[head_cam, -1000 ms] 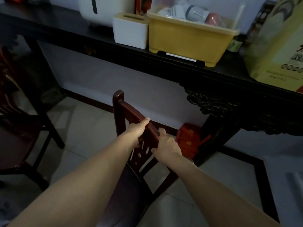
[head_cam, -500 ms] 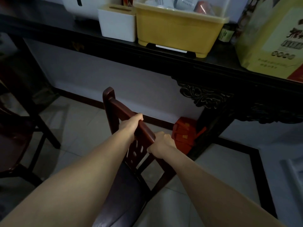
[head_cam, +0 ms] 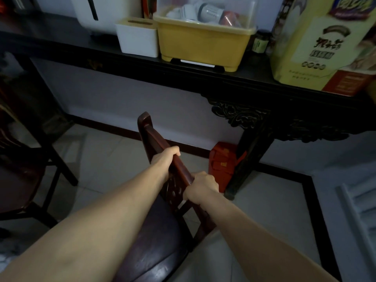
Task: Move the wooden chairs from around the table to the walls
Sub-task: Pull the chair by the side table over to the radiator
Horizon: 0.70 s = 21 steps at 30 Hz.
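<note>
A dark red wooden chair (head_cam: 149, 137) stands in front of me, its back turned toward the white wall and its dark seat under my forearms. My left hand (head_cam: 164, 159) is closed over the chair's top rail near the middle. My right hand (head_cam: 201, 188) grips the same rail closer to me, at its near end. The chair's legs are mostly hidden by the seat and my arms. A second wooden chair (head_cam: 18, 180) stands at the left edge, close to the wall.
A long dark carved console table (head_cam: 234, 82) runs along the wall above the chair, bearing a white box (head_cam: 138, 39), a yellow bin (head_cam: 203, 43) and a yellow carton (head_cam: 317, 41). An orange-red box (head_cam: 221, 165) sits on the floor by the table's leg (head_cam: 246, 159).
Both hands have tightened from resting on the top rail to gripping it. The view has drawn slightly closer to the console table and wall.
</note>
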Motion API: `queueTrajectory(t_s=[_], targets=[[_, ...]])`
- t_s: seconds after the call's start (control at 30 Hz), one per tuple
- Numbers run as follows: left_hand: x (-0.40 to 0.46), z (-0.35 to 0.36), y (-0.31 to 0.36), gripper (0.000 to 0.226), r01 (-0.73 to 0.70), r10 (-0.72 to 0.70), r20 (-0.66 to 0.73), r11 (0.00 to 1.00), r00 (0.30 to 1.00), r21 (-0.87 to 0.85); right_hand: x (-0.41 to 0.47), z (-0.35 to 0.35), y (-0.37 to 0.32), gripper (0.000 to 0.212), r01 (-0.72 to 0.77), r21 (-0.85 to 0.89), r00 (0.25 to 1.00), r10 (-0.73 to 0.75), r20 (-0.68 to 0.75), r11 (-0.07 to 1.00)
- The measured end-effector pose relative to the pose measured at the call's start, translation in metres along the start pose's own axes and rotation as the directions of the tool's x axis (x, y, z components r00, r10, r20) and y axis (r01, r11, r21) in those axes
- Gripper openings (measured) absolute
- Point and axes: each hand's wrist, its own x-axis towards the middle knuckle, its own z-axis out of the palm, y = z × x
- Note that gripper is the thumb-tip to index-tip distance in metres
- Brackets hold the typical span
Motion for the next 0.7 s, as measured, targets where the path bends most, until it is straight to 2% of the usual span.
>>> queueTrajectory(t_s=[0.13,0.27,0.37,0.57,0.7], targets=[[-0.029,0.016,-0.003,0.060,-0.028,0.028,0.044,1.000,0.999,-0.001,-0.023,-0.025,0.013,0.020,-0.016,-0.036,0.999,0.014,-0.039,0.999],[-0.059,0.043,-0.002,0.054,-0.103,0.104,0.136,0.995,0.985,-0.017,-0.046,-0.061,0.033,0.033,-0.033,-0.032,0.996,0.030,-0.089,0.999],[-0.082,0.070,-0.002,0.049,-0.142,0.138,0.215,0.990,0.967,0.002,-0.064,-0.089,0.054,0.035,-0.052,-0.006,0.989,0.051,-0.137,0.999],[-0.128,0.149,-0.015,0.029,-0.171,0.110,0.352,0.974,0.930,0.147,-0.103,-0.138,0.120,0.029,-0.119,0.075,0.963,0.133,-0.234,0.990],[-0.159,0.210,-0.035,0.035,-0.200,0.103,0.431,0.962,0.897,0.187,-0.126,-0.166,0.173,0.028,-0.178,0.153,0.936,0.216,-0.279,0.972]])
